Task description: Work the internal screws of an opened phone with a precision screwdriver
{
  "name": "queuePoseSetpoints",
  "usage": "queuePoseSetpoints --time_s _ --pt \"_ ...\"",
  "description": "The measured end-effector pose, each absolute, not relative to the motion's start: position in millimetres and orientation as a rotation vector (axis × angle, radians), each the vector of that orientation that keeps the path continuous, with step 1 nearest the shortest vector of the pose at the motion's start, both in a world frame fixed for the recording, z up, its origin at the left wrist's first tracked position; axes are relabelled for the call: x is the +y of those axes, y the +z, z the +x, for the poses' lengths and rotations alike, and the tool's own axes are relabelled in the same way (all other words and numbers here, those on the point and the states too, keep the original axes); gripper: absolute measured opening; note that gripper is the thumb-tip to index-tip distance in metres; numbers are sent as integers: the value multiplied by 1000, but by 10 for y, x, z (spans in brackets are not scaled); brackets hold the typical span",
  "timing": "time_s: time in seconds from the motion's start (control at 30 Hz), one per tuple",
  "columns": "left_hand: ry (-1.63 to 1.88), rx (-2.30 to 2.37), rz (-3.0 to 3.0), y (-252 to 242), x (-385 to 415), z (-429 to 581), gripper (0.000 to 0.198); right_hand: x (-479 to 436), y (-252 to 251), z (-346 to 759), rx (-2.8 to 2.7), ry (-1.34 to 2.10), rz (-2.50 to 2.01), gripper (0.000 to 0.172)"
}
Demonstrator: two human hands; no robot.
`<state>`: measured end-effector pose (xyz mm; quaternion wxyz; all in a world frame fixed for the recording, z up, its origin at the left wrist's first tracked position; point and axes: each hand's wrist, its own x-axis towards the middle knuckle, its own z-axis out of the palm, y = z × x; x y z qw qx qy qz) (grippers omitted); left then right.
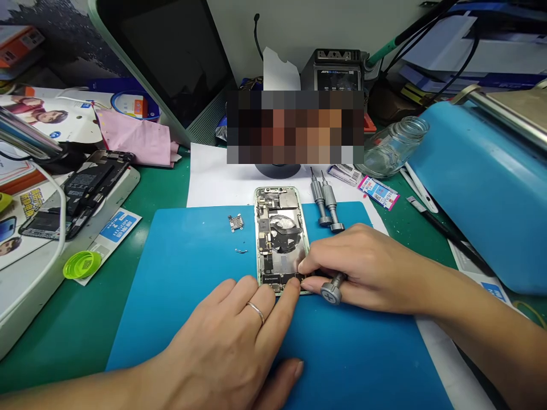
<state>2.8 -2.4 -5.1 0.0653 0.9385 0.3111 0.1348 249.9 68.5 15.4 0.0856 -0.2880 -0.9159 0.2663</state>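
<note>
An opened smartphone (290, 259) with bare inner parts lies upright in view on a blue mat (171, 307). My left hand (231, 336), with a ring on one finger, rests at its lower edge. The index finger is stretched onto the phone's lower part, and the thumb is apart. At the lower right corner, my right hand (367, 267) touches the phone with thumb and index finger close together. A grey screwdriver (332, 291) is tucked in that hand, its round cap facing me. Whatever the fingertips pinch is hidden. Left of the phone lie a small metal-and-board part (236, 222) and tiny pieces (241, 251).
Two grey screwdrivers (325, 202) lie right of the phone. Behind are a glass jar (393, 148) and a monitor (162, 51). Another dismantled phone (85, 191) and a green cap (82, 265) are at left. A blue machine (478, 193) and a black-handled tool (453, 236) are at right.
</note>
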Motion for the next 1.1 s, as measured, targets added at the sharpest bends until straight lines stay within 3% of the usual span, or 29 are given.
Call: queuePoseSetpoints --time_s 0.53,0.73,0.87,1.1 --pt "473 999 2913 -116 -1 38 54 677 172 2501 -2727 780 -863 7" --pt "526 990 2892 -103 11 31 50 662 175 2493 -2711 661 -773 15" --pt "536 992 2884 -108 10 33 52 665 229 2494 -2562 562 -768 9" --pt "525 969 2857 -85 27 37 57 693 203 2514 -2219 548 -749 50"
